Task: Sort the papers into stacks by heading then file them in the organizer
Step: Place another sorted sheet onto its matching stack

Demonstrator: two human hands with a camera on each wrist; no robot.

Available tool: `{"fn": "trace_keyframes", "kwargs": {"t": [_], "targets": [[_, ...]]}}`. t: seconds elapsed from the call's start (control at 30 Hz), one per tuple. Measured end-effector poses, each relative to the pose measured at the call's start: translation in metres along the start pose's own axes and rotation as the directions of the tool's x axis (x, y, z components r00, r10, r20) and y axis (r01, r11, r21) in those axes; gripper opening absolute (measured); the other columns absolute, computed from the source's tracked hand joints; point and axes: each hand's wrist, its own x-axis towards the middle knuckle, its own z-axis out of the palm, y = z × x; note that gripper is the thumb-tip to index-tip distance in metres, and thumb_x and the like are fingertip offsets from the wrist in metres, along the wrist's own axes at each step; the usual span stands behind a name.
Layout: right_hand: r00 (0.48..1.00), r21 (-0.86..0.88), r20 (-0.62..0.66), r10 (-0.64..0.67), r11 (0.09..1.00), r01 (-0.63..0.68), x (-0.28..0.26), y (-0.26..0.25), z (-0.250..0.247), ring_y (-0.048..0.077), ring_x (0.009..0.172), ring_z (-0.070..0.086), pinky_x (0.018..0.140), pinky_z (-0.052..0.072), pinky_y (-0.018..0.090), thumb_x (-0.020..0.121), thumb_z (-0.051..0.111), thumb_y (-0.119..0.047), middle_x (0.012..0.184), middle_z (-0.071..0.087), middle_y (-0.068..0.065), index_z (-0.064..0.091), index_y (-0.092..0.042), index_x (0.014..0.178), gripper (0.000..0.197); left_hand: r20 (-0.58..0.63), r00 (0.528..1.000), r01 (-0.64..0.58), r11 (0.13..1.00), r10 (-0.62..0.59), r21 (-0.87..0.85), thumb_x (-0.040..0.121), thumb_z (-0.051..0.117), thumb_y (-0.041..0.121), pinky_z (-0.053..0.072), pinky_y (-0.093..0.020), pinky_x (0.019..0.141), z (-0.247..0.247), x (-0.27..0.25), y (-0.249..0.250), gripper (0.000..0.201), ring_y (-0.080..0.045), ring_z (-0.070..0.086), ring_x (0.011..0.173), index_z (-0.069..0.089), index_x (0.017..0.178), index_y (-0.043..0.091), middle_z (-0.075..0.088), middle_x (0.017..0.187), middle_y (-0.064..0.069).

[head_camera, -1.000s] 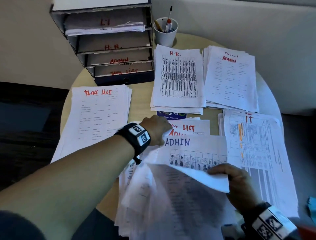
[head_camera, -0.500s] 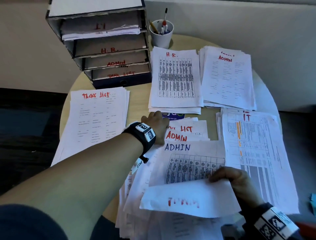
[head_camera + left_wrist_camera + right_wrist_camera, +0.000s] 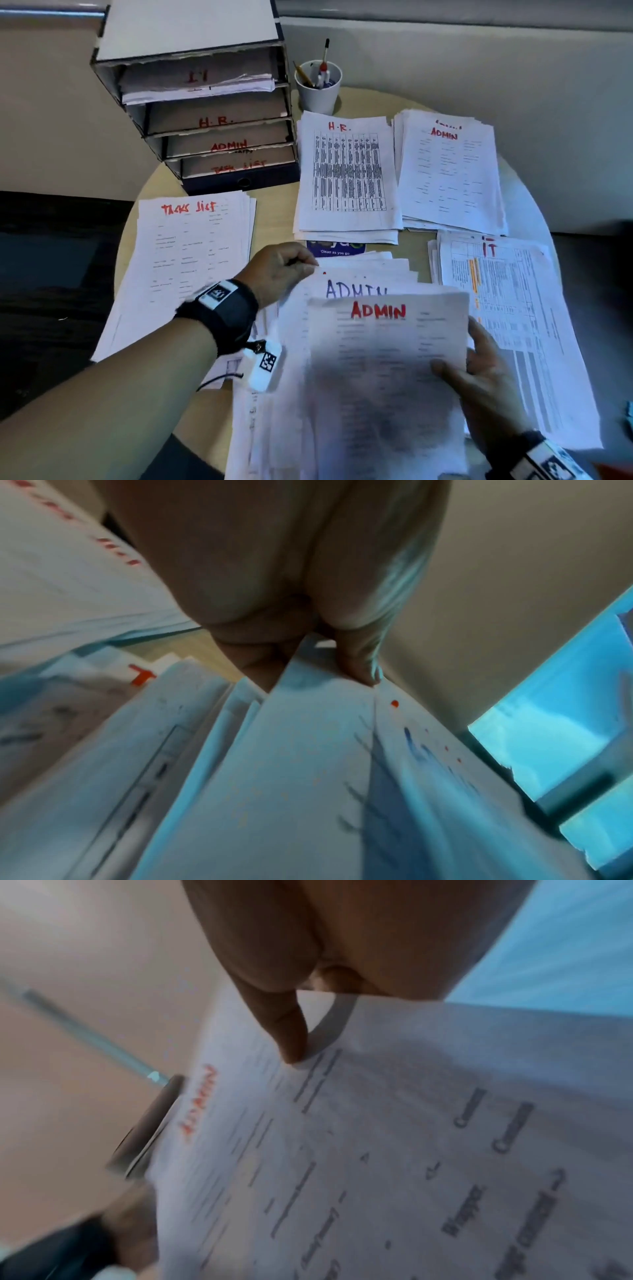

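An ADMIN sheet [image 3: 387, 359] is pinched at its right edge by the right hand [image 3: 486, 387], the unsorted pile [image 3: 363, 270] is gripped by the left hand [image 3: 277, 270], and the ADMIN stack [image 3: 448, 178] lies ahead, nearer the right hand.

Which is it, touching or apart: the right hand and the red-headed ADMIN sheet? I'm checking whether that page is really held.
Touching. The right wrist view shows the right hand pinching the ADMIN sheet at its edge, thumb pressed on its printed face.

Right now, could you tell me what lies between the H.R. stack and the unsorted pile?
A blue sticker reading "Clean as you go" on the table, head view.
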Motion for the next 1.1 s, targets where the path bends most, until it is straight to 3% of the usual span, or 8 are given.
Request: {"fn": "trace_keyframes", "kwargs": {"t": [0.1, 0.3, 0.5, 0.63, 0.83, 0.93, 1.03, 1.1], "targets": [[0.999, -0.135, -0.047, 0.006, 0.991, -0.012, 0.017, 0.002, 0.012, 0.028, 0.099, 0.071, 0.089, 0.053, 0.052, 0.077, 0.075, 0.003, 0.101, 0.076, 0.005, 0.038, -0.037, 0.144, 0.086, -0.018, 1.0, 0.013, 0.995, -0.014, -0.1, 0.093, 0.065, 0.006, 0.047, -0.016, 0.072, 0.002, -0.01, -0.005, 0.021, -0.003, 0.057, 0.075, 0.07, 0.082, 0.023, 0.067, 0.079, 0.012], [0.999, -0.376, -0.042, -0.024, 0.927, 0.007, 0.036, -0.022, 0.032, 0.016, 0.074, 0.071, 0.056, 0.049, 0.018, 0.081, 0.076, -0.012, 0.077, 0.074, -0.004, 0.07, -0.018, 0.081, 0.008, 0.025, 1.0, 0.002, 0.983, 0.003, -0.183, 0.092, 0.065, 0.003, 0.055, -0.029, 0.079, 0.003, -0.016, 0.01, 0.021, -0.013, 0.064, 0.083, 0.072, 0.081, 0.02, 0.072, 0.085, 0.004], [0.998, -0.006, -0.056, -0.001, 1.0, 0.0, 0.036, -0.044, 0.037, 0.029, 0.081, 0.074, 0.066, 0.06, 0.038, 0.092, 0.061, -0.003, 0.09, 0.077, 0.011, 0.07, -0.007, 0.1, 0.013, -0.086, 0.963, 0.103, 0.643, -0.255, -0.759, 0.085, 0.069, 0.034, 0.051, -0.031, 0.066, 0.007, -0.026, 0.005, 0.02, -0.021, 0.061, 0.074, 0.063, 0.098, 0.02, 0.069, 0.09, -0.007], [0.998, 0.058, -0.059, 0.001, 0.998, 0.003, 0.037, -0.048, 0.048, 0.023, 0.081, 0.074, 0.061, 0.056, 0.028, 0.092, 0.061, -0.003, 0.092, 0.077, 0.008, 0.067, -0.009, 0.104, 0.015, 0.036, 0.976, 0.213, 0.908, -0.215, -0.36, 0.09, 0.057, 0.026, 0.056, -0.038, 0.09, 0.043, -0.056, -0.015, 0.024, -0.017, 0.069, 0.098, 0.062, 0.113, 0.023, 0.074, 0.105, 0.008], [0.991, -0.1, -0.132, -0.018, 0.995, 0.005, 0.039, -0.05, 0.067, 0.02, 0.082, 0.071, 0.066, 0.052, 0.027, 0.082, 0.071, 0.002, 0.09, 0.075, 0.001, 0.069, -0.014, 0.098, 0.023, -0.013, 0.949, 0.291, 0.895, -0.314, -0.338, 0.091, 0.056, 0.026, 0.052, -0.045, 0.099, 0.047, -0.069, -0.012, 0.026, -0.014, 0.067, 0.105, 0.057, 0.117, 0.03, 0.071, 0.113, 0.013], [0.981, -0.198, -0.188, -0.04, 0.98, 0.002, 0.041, -0.058, 0.064, 0.028, 0.097, 0.07, 0.08, 0.054, 0.036, 0.08, 0.074, -0.002, 0.103, 0.073, 0.006, 0.065, -0.013, 0.11, 0.033, -0.123, 0.944, 0.3, 0.952, -0.306, -0.065, 0.094, 0.051, 0.029, 0.054, -0.042, 0.093, 0.039, -0.078, -0.013, 0.017, -0.02, 0.064, 0.099, 0.056, 0.109, 0.022, 0.069, 0.107, 0.003], [0.892, -0.58, -0.211, -0.4, 0.785, 0.215, 0.029, -0.089, 0.063, 0.03, 0.123, 0.054, 0.103, 0.045, 0.049, 0.073, 0.084, -0.015, 0.132, 0.054, 0.011, 0.049, -0.014, 0.134, 0.07, -0.206, 0.974, 0.153, 0.941, -0.093, 0.302, 0.101, 0.044, 0.027, 0.045, -0.033, 0.069, 0.022, -0.084, 0.013, 0.009, -0.024, 0.058, 0.081, 0.046, 0.096, 0.019, 0.06, 0.091, -0.001], [0.666, -0.729, 0.095, -0.74, 0.403, 0.553, 0.009, -0.125, 0.07, 0.034, 0.126, 0.05, 0.107, 0.04, 0.05, 0.075, 0.08, -0.02, 0.134, 0.052, 0.015, 0.052, -0.007, 0.135, 0.068, -0.163, 0.977, -0.024, 0.832, 0.137, 0.554, 0.101, 0.042, 0.02, 0.034, -0.032, 0.065, 0.013, -0.086, 0.049, 0.006, -0.024, 0.055, 0.079, 0.044, 0.095, 0.022, 0.058, 0.091, -0.002]]}}
